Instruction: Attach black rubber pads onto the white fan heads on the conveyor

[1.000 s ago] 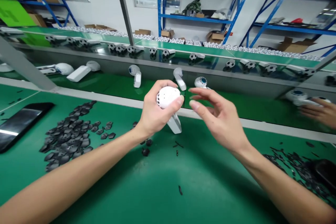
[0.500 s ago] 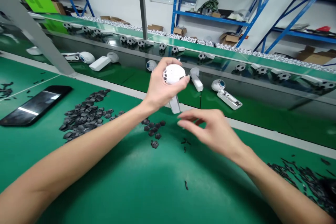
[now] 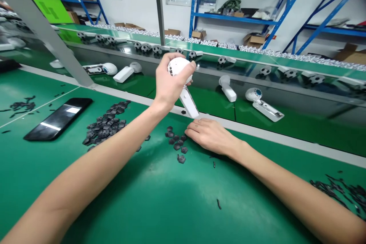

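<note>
My left hand [image 3: 168, 80] is closed around the round head of a white device [image 3: 178, 65], raised over the bench edge. Its flat rectangular arm [image 3: 188, 103] hangs tilted downward below the hand. On the green bench, my right hand [image 3: 207, 133] is low with its fingers pressed together beside a small group of black pentagon pieces [image 3: 176, 146]. Its fingertips are partly hidden, so what they pinch, if anything, does not show. One more black pentagon [image 3: 183, 112] lies on the pale edge strip by the device's arm.
A larger heap of black pentagons [image 3: 105, 127] and a dark phone-like slab [image 3: 58, 119] lie left. Thin black strips [image 3: 340, 190] lie right. Beyond the edge, a lower green surface carries white devices [image 3: 264, 105]. A grey post [image 3: 54, 34] rises at left; football-patterned balls [image 3: 290, 73] line a shelf.
My right hand has moved down and slightly left, onto the bench by the small pentagon group. My left hand has shifted slightly left and up with the white device. The view has shifted.
</note>
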Available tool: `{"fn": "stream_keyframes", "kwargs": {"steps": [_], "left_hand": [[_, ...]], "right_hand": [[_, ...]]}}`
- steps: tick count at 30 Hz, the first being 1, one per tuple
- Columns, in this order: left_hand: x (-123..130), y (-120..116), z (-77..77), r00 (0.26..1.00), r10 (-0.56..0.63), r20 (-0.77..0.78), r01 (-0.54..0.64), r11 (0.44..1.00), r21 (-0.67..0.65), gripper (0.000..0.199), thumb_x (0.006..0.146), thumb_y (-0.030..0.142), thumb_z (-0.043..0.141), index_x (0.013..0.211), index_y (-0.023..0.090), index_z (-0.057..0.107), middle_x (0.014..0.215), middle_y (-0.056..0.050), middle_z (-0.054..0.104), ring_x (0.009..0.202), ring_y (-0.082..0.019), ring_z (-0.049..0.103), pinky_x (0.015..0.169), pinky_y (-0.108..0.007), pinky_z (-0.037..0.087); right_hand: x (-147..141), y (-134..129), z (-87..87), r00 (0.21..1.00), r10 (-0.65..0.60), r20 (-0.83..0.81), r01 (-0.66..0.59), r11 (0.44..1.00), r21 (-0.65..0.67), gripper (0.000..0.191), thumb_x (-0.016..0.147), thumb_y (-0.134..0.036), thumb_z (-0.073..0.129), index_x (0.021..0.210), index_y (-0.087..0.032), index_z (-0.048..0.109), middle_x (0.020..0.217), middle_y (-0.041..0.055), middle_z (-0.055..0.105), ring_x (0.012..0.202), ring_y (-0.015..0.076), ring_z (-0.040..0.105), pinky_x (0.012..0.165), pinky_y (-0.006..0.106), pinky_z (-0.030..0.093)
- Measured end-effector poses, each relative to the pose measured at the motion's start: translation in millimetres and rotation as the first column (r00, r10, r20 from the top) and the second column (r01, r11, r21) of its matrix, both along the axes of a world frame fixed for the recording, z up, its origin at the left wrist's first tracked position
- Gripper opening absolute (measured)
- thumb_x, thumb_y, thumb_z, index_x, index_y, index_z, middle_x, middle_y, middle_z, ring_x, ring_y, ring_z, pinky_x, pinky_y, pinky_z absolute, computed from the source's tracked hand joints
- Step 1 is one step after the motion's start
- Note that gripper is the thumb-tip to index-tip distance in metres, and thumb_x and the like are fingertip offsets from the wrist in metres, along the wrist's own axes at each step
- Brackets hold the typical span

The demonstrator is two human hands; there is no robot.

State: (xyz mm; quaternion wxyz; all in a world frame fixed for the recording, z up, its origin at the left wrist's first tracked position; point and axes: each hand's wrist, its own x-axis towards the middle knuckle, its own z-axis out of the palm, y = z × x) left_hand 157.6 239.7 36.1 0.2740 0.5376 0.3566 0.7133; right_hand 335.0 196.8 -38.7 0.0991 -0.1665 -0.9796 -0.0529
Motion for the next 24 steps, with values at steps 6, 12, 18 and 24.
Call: {"fn": "stream_keyframes", "kwargs": {"steps": [6, 12, 18, 24], "left_hand": [[6, -6, -1.4, 0.995, -0.079, 0.059, 0.088, 0.982, -0.165, 0.036, 0.074, 0.031, 0.093, 0.096, 0.022, 0.065, 0.081, 0.000, 0.064, 0.061, -0.014, 0.064, 0.053, -0.026, 0.057], [22, -20, -6.5, 0.948, -0.244, 0.206, 0.303, 0.890, -0.341, 0.039, 0.075, 0.036, 0.092, 0.098, 0.020, 0.065, 0.082, -0.001, 0.067, 0.057, -0.014, 0.064, 0.049, -0.024, 0.052], [42, -41, -8.3, 0.852, -0.304, 0.427, 0.512, 0.660, -0.550, 0.033, 0.078, 0.033, 0.090, 0.093, 0.016, 0.066, 0.082, -0.003, 0.068, 0.059, -0.014, 0.065, 0.056, -0.026, 0.059], [56, -60, -7.6, 0.779, -0.329, 0.534, 0.620, 0.533, -0.576, 0.029, 0.082, 0.035, 0.089, 0.083, 0.018, 0.066, 0.072, -0.001, 0.064, 0.058, -0.014, 0.064, 0.053, -0.024, 0.057]], "right_hand": [[27, -18, 34.4, 0.939, -0.176, -0.294, 0.066, 0.935, -0.349, 0.008, 0.109, -0.018, 0.061, 0.108, -0.018, 0.069, 0.095, 0.0033, 0.079, 0.079, 0.0182, 0.074, 0.070, 0.029, 0.055], [65, -29, 68.4, 0.691, -0.430, -0.581, -0.017, 0.794, -0.608, 0.011, 0.101, -0.023, 0.074, 0.098, -0.024, 0.084, 0.085, 0.0004, 0.083, 0.075, 0.0199, 0.078, 0.076, 0.032, 0.063], [64, -22, 65.9, 0.483, -0.479, -0.733, -0.147, 0.781, -0.607, 0.014, 0.094, -0.017, 0.078, 0.098, -0.027, 0.088, 0.105, 0.0028, 0.083, 0.095, 0.0195, 0.079, 0.076, 0.028, 0.065], [56, -27, 58.1, 0.408, -0.617, -0.672, -0.246, 0.635, -0.732, 0.004, 0.091, -0.024, 0.083, 0.091, -0.020, 0.085, 0.084, 0.0027, 0.082, 0.077, 0.0196, 0.080, 0.077, 0.032, 0.066]]}}
